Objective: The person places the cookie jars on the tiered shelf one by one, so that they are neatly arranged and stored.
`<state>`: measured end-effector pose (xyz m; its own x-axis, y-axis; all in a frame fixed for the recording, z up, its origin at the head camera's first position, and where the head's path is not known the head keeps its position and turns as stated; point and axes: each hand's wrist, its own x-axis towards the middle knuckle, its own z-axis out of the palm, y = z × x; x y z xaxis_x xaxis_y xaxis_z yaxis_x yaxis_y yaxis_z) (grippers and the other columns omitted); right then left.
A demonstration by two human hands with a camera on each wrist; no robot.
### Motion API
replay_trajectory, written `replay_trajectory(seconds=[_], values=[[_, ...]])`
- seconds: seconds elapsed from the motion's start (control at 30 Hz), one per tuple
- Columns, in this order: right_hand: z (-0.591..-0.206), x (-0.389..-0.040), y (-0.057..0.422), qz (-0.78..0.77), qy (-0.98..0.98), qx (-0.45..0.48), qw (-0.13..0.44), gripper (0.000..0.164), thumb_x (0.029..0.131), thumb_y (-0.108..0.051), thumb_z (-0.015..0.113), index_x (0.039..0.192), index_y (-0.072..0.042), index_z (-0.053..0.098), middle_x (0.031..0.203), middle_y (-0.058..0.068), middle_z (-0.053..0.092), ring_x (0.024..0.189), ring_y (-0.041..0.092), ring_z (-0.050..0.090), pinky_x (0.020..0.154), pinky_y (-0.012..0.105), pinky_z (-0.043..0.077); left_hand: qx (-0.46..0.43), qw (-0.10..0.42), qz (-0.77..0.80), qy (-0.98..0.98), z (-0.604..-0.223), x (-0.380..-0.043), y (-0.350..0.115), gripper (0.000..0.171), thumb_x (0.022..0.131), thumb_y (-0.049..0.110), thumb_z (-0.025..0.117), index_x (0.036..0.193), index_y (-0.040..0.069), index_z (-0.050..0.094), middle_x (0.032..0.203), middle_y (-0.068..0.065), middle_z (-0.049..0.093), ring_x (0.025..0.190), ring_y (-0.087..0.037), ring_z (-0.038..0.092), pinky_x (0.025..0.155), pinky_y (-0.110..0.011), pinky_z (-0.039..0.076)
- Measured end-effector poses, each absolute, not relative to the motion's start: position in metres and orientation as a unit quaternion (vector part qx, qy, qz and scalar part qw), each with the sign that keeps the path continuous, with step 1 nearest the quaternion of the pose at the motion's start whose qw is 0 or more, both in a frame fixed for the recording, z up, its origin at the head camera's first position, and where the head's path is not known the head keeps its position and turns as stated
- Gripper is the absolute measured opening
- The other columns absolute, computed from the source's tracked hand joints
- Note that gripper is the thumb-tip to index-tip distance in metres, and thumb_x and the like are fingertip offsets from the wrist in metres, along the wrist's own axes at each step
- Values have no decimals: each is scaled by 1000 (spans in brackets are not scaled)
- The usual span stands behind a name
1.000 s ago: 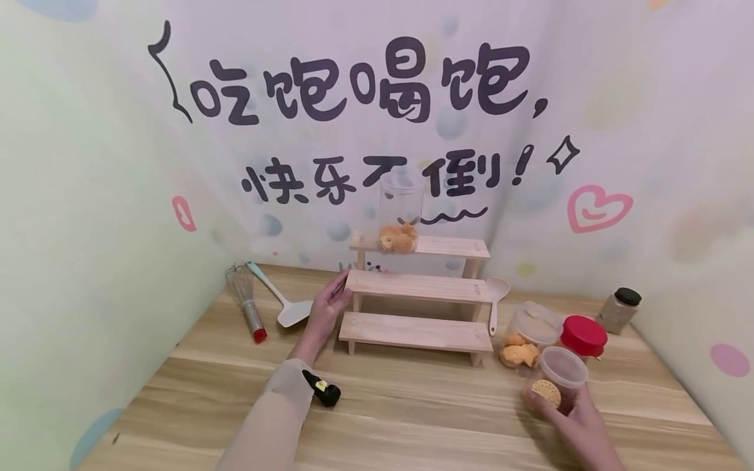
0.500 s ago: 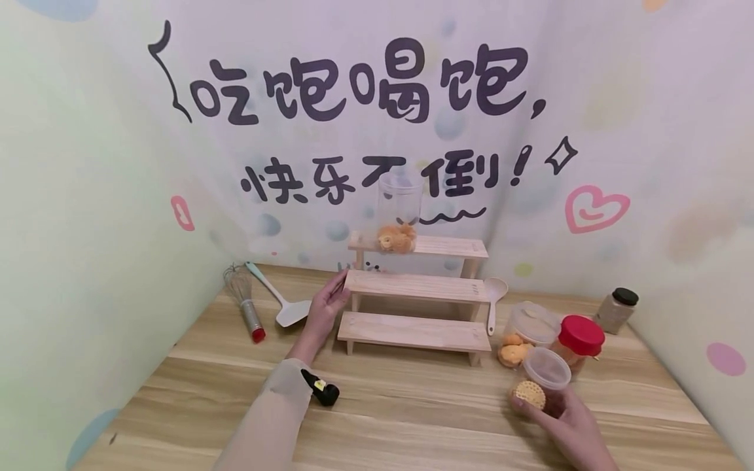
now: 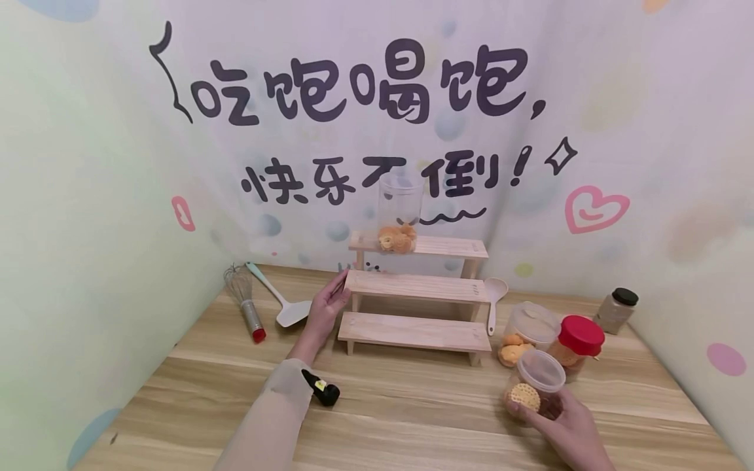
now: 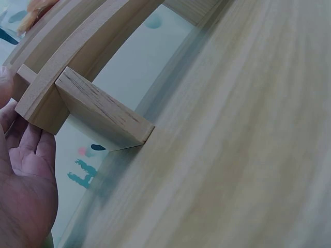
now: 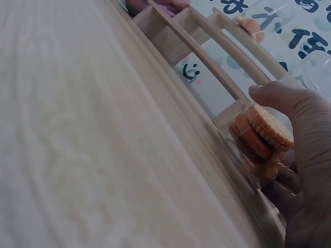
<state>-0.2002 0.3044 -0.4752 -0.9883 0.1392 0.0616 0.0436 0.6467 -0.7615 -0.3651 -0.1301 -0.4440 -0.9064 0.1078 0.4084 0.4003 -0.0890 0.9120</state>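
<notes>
Stand (image 3: 418, 286) of pale wood, three tiers, in the head view. Left hand (image 3: 324, 313) grips the left end of its middle tier; fingertips hidden behind the board. Right hand (image 3: 568, 425) holds a clear lidded jar (image 3: 542, 370) in front and to the right of the stand; a round biscuit (image 3: 523, 398) shows through, other contents dim. Whether its base touches the table (image 3: 412, 418): cannot tell. Also right of the stand, a second biscuit jar (image 3: 540, 320) and a red-covered jar (image 3: 581, 335), both partly hidden. Tall jar (image 3: 400, 203), see-through and faint, on the top tier, left of middle. Left of the stand: spatula (image 3: 290, 313), whisk (image 3: 250, 311).

Left wrist view: fingers under the tier's end, thumb cropped by the frame.

Right wrist view: thumb and fingers round the jar, biscuits stacked inside, lid faint, hand cut off at the edge.
</notes>
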Motion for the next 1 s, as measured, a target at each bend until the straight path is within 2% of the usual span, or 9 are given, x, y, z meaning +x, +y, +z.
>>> replay_trajectory(seconds=[0.23,0.43,0.63,0.8,1.0], values=[[-481,-206,296,413,-904,-2,111,68,80,-45,85,132,-12,55,113,6,68,89,11,62,71,21,54,-187,99,-717,-664,-441,-365,-129,54,103,5,55,151,-9,35,159,-23,30,145,-36,33,111,-22,37],[-488,-214,286,451,-880,39,143,62,79,-36,88,129,-14,59,117,5,69,97,8,66,78,20,57,-186,101,-714,-668,-442,-367,-130,53,103,4,55,151,-8,36,159,-23,30,145,-37,32,110,-21,37],[-492,-226,267,474,-863,87,150,61,77,-29,90,128,-13,60,122,6,68,106,9,66,85,22,56,-172,102,-726,-658,-463,-382,-132,52,103,7,56,152,0,39,160,-18,31,146,-33,33,111,-20,37],[-494,-240,252,468,-855,137,178,57,73,-27,93,122,-15,65,116,1,71,102,11,68,85,25,57,-175,114,-725,-656,-469,-384,-131,53,103,12,58,152,1,40,160,-17,33,145,-32,35,111,-21,38],[-491,-247,241,449,-850,178,211,54,71,-22,94,118,-16,68,110,-4,73,98,10,69,83,28,59,-176,99,-727,-657,-464,-381,-129,53,104,10,56,153,-2,38,160,-17,32,145,-31,35,110,-19,38]])
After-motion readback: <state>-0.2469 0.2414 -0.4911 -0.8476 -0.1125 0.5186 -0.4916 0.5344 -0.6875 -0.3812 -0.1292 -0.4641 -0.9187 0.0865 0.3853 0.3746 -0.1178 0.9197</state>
